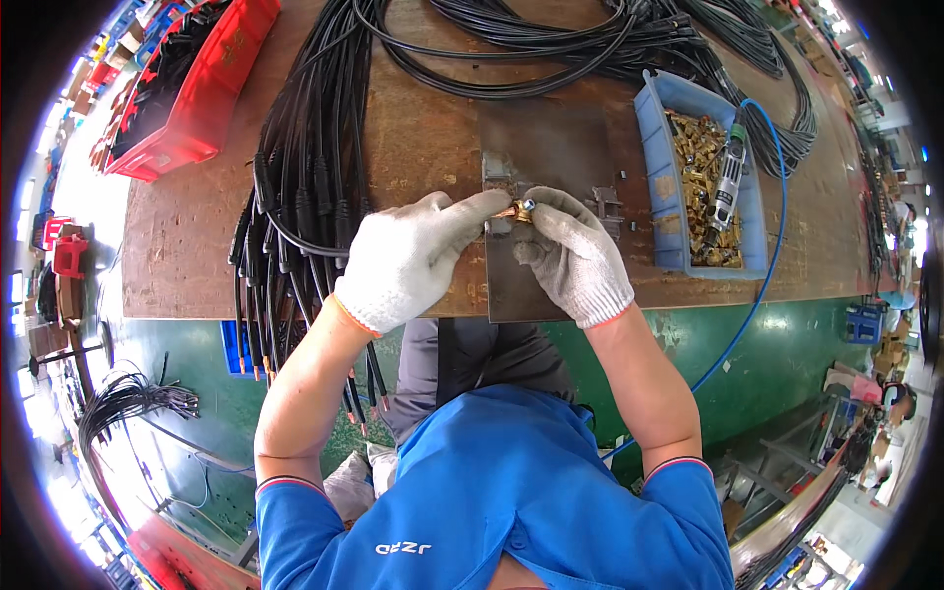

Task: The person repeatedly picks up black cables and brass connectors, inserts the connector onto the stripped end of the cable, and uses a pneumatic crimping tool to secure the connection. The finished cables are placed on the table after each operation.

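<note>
Both my hands wear white knit gloves and meet over a dark metal plate (546, 147) on the table. My left hand (403, 254) is closed round a black cable (320, 250), which enters it from the left. Copper-coloured strands show at its fingertips. My right hand (580, 258) pinches a small brass fitting (524, 210) with a shiny screw-like end. Fitting and copper end touch or nearly touch; the fingers hide how far one sits inside the other. To the left, a bundle of black cables (313, 128) hangs over the table's front edge, several ends showing bare copper.
At right, a blue bin (661, 177) holds many brass fittings (693, 147). A power screwdriver-like tool (729, 182) lies on them, its blue hose (780, 216) running down past the table edge. Coiled cables (531, 74) lie at the back. A red bin (211, 108) stands far left.
</note>
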